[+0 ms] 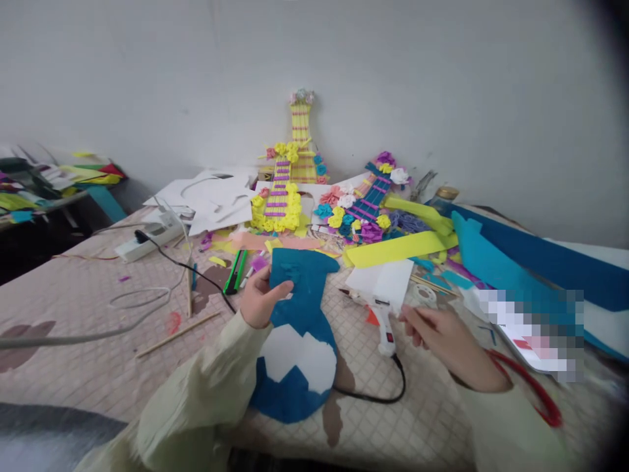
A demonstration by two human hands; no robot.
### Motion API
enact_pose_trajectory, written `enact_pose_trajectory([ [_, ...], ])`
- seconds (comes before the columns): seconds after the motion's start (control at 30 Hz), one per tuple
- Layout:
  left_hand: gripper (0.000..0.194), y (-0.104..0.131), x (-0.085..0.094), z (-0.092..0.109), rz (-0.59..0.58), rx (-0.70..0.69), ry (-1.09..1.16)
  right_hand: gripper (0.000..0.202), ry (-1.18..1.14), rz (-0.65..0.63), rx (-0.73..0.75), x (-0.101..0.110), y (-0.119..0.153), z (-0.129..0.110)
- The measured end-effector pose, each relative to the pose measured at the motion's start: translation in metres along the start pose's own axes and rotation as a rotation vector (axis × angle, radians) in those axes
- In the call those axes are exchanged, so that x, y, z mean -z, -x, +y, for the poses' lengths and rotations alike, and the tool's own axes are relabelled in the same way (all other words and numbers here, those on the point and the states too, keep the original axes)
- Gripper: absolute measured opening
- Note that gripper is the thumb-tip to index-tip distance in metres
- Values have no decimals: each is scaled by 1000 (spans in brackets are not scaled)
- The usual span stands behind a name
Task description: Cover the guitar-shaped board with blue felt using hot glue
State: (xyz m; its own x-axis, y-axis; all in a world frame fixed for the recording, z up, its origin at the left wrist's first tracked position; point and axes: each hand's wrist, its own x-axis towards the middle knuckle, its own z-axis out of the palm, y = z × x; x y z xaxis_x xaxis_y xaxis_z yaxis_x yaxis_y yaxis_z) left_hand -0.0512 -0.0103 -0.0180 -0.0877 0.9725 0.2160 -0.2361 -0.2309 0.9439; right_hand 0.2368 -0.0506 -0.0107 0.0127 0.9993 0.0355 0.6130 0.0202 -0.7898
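My left hand (263, 296) grips the narrow upper part of a blue vase-shaped cutout (295, 400), thumb on its front. The cutout has a jagged white patch (297, 357) on its rounded lower part. Just right of it a white hot glue gun (386, 328) lies on the table, its black cord (400, 393) curving down and left. A folded white sheet (386, 282) is behind the glue gun. My right hand (437, 337) is to the right of the gun, fingers pinched together. Whatever may be between its fingertips is too small to make out.
A green utility knife (236, 272) and wooden sticks (177, 334) lie to the left, with a power strip (150, 239) beyond. Decorated guitar-like crafts (280, 190) stand by the wall. Blue sheets (540, 255), a phone (533, 341) and red-handled scissors (533, 387) are on the right.
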Motion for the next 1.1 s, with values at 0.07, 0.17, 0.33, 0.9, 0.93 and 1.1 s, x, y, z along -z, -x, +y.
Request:
enact_pose_trajectory([
  [0.07,20,15,-2,11,-70,-80,-185,38,-76,-83,21,1,1,-29],
  [0.17,23,38,-8,25,-145,-243,-547,41,-114,-101,157,-16,0,-77],
  [0.33,16,59,-18,33,-183,-497,-969,50,43,-104,395,-57,-4,-123],
  [0.9,35,139,-4,13,-127,445,-171,26,-416,-259,284,-60,14,-87],
  [0.93,39,140,-8,13,-113,567,-20,26,-460,-274,261,-61,15,-86],
  [1.1,44,134,-30,15,98,746,416,22,-671,-314,157,-73,17,-79],
])
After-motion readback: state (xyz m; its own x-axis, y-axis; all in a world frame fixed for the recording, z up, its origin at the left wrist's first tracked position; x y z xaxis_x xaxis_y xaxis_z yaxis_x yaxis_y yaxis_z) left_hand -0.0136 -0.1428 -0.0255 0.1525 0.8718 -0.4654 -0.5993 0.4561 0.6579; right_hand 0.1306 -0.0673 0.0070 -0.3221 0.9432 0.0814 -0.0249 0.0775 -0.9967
